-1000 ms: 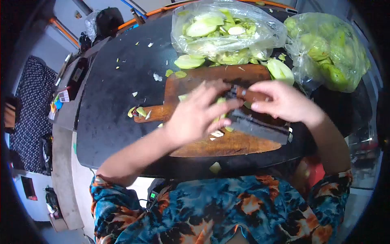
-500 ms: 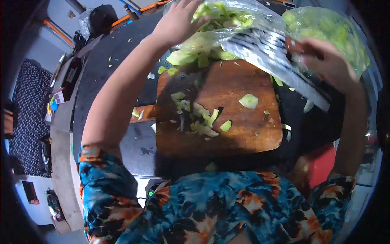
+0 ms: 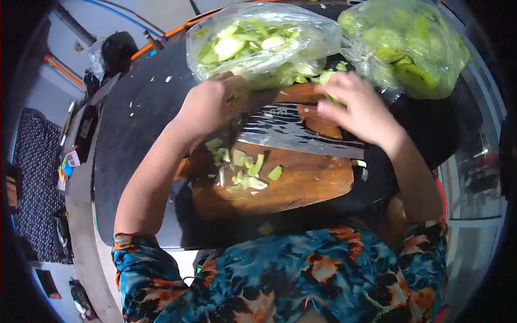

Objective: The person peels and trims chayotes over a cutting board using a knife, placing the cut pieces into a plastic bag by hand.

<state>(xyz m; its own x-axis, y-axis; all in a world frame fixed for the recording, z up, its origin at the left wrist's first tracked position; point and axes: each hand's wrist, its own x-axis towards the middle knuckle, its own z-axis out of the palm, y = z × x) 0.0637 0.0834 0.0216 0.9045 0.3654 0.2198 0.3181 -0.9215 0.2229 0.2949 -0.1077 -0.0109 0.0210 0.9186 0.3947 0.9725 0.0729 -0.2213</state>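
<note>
A cleaver (image 3: 280, 129) with a patterned blade and wooden handle lies flat on the wooden cutting board (image 3: 318, 180), held by neither hand. Peels and scraps (image 3: 247, 167) of a pale green vegetable are scattered on the board. My left hand (image 3: 212, 102) is at the board's far left edge, just below a clear plastic bag (image 3: 318, 40) of cut green pieces; its fingers curl downward and what they hold is hidden. Over the board's far right edge, my right hand (image 3: 358, 107) is slightly blurred, its thumb and fingers apart, close to green scraps (image 3: 326, 77).
A second clear bag (image 3: 414, 46) with larger green vegetables stands at the back right. The black table (image 3: 134, 156) has small green bits on its left side. A dark bag-like object (image 3: 121, 51) is beyond the table at the far left.
The cleaver has gone from my right hand to the board. My left hand has come down from the bag of pieces toward the board, and my right hand has moved left.
</note>
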